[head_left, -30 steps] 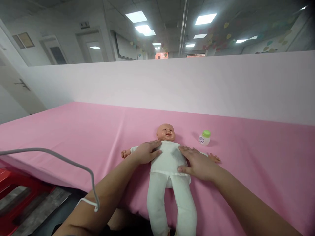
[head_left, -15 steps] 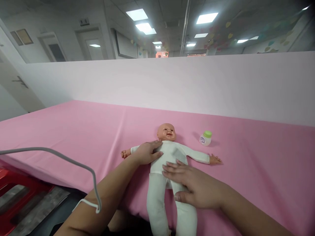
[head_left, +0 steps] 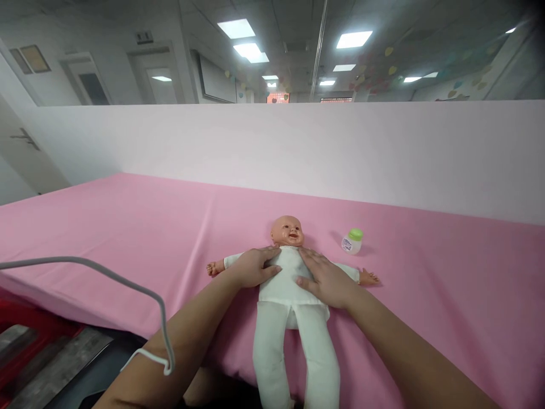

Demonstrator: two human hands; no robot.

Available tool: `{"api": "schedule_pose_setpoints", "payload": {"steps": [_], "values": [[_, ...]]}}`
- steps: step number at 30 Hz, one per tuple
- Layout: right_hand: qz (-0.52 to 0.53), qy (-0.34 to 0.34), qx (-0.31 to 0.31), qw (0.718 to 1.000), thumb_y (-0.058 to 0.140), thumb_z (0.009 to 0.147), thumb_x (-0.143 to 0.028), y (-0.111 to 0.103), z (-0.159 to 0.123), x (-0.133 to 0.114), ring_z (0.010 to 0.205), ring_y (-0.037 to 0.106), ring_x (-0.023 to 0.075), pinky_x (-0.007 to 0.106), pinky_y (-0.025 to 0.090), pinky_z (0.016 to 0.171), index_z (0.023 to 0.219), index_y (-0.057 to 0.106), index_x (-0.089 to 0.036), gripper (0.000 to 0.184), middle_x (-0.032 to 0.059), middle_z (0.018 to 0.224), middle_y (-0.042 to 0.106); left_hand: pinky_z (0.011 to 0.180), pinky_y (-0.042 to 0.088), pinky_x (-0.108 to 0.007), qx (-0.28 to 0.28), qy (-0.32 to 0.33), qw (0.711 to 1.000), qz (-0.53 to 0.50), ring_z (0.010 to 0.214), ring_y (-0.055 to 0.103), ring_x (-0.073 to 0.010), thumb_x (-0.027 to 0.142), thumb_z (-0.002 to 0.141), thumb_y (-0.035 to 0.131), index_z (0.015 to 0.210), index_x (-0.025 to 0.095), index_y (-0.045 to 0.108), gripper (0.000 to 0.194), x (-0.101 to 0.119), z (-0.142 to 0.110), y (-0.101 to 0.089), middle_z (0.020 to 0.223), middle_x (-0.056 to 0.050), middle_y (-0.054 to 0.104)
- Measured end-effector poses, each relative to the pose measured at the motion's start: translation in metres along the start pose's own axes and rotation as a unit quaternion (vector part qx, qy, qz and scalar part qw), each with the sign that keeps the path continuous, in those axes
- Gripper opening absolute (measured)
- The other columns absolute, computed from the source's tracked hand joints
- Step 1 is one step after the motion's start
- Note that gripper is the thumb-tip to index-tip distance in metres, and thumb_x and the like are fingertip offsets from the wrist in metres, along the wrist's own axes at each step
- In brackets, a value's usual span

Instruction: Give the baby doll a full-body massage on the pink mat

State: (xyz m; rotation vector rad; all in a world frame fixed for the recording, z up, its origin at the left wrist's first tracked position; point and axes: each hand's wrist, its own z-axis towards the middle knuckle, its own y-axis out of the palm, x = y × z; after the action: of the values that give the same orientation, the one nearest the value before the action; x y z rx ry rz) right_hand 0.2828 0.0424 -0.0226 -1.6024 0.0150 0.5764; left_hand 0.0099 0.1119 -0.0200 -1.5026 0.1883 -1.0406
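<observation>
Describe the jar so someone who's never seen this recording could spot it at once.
Find the pink sheet below the white wall, then the doll lying on it under the left hand and right hand. In the picture, the jar sits right of the doll's head, touched by neither hand. Its bright green lid sets it apart from the pale doll.

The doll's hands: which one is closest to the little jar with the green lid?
The doll hand at the picture's right, just below the jar. The other doll hand lies at the picture's left, past the doll's body.
</observation>
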Motion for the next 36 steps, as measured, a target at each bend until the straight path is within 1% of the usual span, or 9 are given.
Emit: {"api": "schedule_pose_setpoints", "payload": {"steps": [6,11,13,17,21,25,29,33,36], "values": [[-0.003,0.037,0.001,0.999,0.040,0.098,-0.079,-0.004,-0.008,0.016,0.160,0.028,0.0367,0.055,0.022,0.130,0.168,0.031,-0.016,0.095,0.0163,0.172,0.035,0.128,0.037,-0.042,0.007,-0.007,1.000,0.000,0.152,0.047,-0.0280,0.054,0.102,0.052,0.159,0.019,0.050,0.066,0.006,-0.001,-0.001,0.161,-0.007,0.053],[-0.008,0.037,-0.001,0.999,0.039,0.098,-0.079,-0.001,-0.009,0.017,0.161,0.027,0.0358,0.054,0.020,0.130,0.169,0.026,-0.012,0.099,0.0180,0.173,0.032,0.127,0.037,-0.047,0.014,-0.018,0.999,0.040,0.154,0.044,-0.0296,0.044,0.102,0.055,0.155,0.018,0.056,0.059,0.033,-0.024,-0.012,0.163,-0.010,0.049],[-0.010,0.038,0.001,0.999,0.038,0.098,-0.081,0.002,-0.008,0.019,0.161,0.027,0.0350,0.054,0.020,0.131,0.170,0.024,-0.012,0.101,0.0181,0.173,0.031,0.126,0.038,-0.048,-0.008,0.015,0.999,0.036,0.154,0.044,-0.0306,0.041,0.102,0.056,0.150,0.020,0.061,0.052,0.051,-0.042,-0.019,0.166,-0.010,0.046],[-0.007,0.034,0.005,0.999,0.037,0.097,-0.083,0.005,-0.006,0.023,0.161,0.026,0.0343,0.053,0.018,0.131,0.170,0.023,-0.011,0.103,0.0188,0.173,0.030,0.128,0.035,-0.047,-0.059,0.133,0.989,-0.041,0.153,0.045,-0.0300,0.049,0.106,0.052,0.158,0.021,0.052,0.059,0.084,-0.077,-0.025,0.165,-0.012,0.047],[0.003,0.032,0.011,0.999,0.040,0.097,-0.080,0.006,-0.006,0.024,0.160,0.029,0.0351,0.055,0.018,0.130,0.170,0.024,-0.016,0.099,0.0166,0.173,0.031,0.127,0.036,-0.045,-0.095,0.206,0.968,-0.109,0.152,0.047,-0.0303,0.059,0.108,0.043,0.157,0.020,0.053,0.064,0.098,-0.090,-0.018,0.159,-0.013,0.055],[0.009,0.022,0.011,1.000,0.041,0.098,-0.079,0.005,-0.007,0.022,0.160,0.030,0.0350,0.056,0.018,0.130,0.170,0.026,-0.017,0.096,0.0167,0.173,0.032,0.127,0.035,-0.049,-0.088,0.211,0.969,-0.089,0.151,0.047,-0.0328,0.064,0.107,0.038,0.159,0.016,0.050,0.072,0.088,-0.078,-0.007,0.160,-0.016,0.053],[0.009,0.020,0.007,1.000,0.041,0.097,-0.081,0.004,-0.008,0.022,0.161,0.028,0.0343,0.055,0.018,0.131,0.170,0.024,-0.014,0.100,0.0182,0.173,0.031,0.130,0.029,-0.050,-0.085,0.201,0.975,-0.033,0.154,0.043,-0.0343,0.065,0.106,0.041,0.161,0.014,0.046,0.075,0.068,-0.046,0.001,0.165,-0.018,0.046],[0.016,0.016,0.003,1.000,0.046,0.096,-0.079,0.001,-0.009,0.021,0.161,0.028,0.0344,0.054,0.018,0.131,0.169,0.027,-0.013,0.100,0.0181,0.172,0.032,0.131,0.025,-0.052,-0.071,0.147,0.986,0.034,0.156,0.039,-0.0351,0.062,0.107,0.038,0.159,0.008,0.047,0.076,0.050,-0.010,0.008,0.166,-0.021,0.043],[0.016,0.020,0.000,1.000,0.048,0.096,-0.077,-0.002,-0.010,0.019,0.161,0.027,0.0348,0.053,0.019,0.131,0.168,0.029,-0.011,0.100,0.0187,0.173,0.031,0.130,0.029,-0.052,-0.041,0.115,0.991,0.062,0.156,0.040,-0.0342,0.060,0.107,0.037,0.159,0.010,0.048,0.073,0.043,0.007,0.010,0.164,-0.020,0.045]]}}
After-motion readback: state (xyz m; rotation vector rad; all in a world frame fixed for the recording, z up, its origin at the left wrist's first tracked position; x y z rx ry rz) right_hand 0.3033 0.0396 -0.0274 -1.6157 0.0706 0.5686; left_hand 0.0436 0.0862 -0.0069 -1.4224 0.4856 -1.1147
